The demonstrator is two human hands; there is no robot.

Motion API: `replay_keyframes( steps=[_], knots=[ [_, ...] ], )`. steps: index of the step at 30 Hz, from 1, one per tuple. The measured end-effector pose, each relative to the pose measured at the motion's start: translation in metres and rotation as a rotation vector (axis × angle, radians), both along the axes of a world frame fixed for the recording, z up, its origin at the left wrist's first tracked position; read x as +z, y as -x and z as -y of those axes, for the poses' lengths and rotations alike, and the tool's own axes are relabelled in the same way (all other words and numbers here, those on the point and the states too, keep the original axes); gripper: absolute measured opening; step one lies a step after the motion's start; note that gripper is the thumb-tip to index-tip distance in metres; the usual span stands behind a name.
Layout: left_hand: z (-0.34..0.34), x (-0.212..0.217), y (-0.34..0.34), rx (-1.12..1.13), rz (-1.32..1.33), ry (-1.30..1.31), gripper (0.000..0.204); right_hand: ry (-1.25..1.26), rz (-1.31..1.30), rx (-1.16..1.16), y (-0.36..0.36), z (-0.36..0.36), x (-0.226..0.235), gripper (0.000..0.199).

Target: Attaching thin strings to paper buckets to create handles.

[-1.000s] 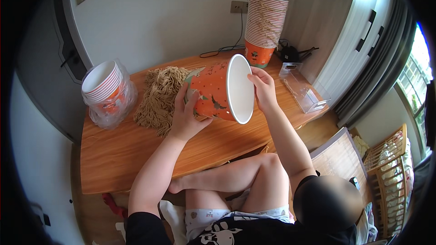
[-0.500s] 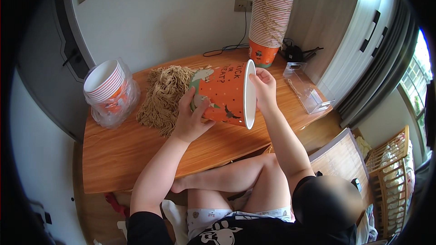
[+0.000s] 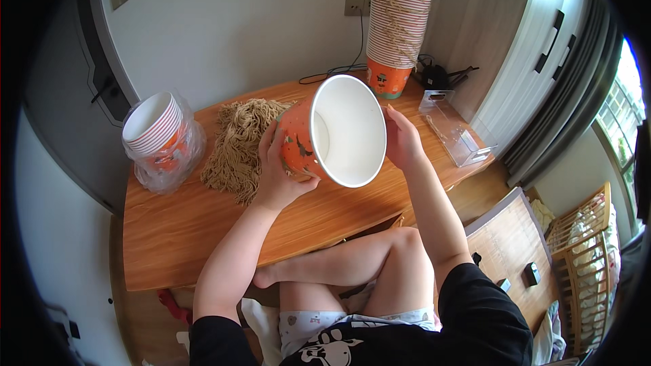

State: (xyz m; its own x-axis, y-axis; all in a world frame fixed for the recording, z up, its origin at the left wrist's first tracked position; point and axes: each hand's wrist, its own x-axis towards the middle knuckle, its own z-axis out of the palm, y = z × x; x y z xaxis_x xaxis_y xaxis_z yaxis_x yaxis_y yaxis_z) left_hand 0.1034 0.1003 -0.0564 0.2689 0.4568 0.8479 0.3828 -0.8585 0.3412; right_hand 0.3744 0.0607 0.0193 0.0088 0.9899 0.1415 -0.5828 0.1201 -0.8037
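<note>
The left hand (image 3: pixel 279 181) grips the orange bucket (image 3: pixel 342 132) at frame centre. The right hand (image 3: pixel 405 142) is at its right edge; grip cannot be determined. Tan strands (image 3: pixel 239 146) lie on the counter (image 3: pixel 196 247), left of centre.

hands (image 3: pixel 279 179) (image 3: pixel 403 141): 2 | lone bucket (image 3: pixel 342 129): 1 | bucket stacks (image 3: pixel 161 139) (image 3: pixel 399 30): 2 | cord bundle (image 3: pixel 237 149): 1 | table (image 3: pixel 196 244): 1

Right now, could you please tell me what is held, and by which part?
An orange paper bucket: the left hand grips its outer side near the base; the right hand is at the rim, its grip unclear.
</note>
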Motion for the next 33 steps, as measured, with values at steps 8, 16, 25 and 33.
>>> replay_keyframes(
  steps=[8,16,25,33],
  knots=[
    [-0.005,0.006,-0.005,-0.163,0.06,0.075,0.121,-0.199,0.076,-0.002,-0.015,-0.017,-0.036,0.025],
    [-0.006,0.004,-0.003,-0.227,0.073,0.136,0.122,-0.346,0.345,-0.282,-0.011,-0.019,-0.036,0.018],
    [0.001,0.015,-0.005,-0.302,0.117,0.259,0.111,-0.483,0.56,-0.461,-0.02,-0.022,-0.048,0.008],
    [0.0,-0.005,-0.002,-0.682,0.07,0.862,0.127,-0.341,1.393,-1.027,-0.111,-0.009,-0.012,0.009]
  ],
)
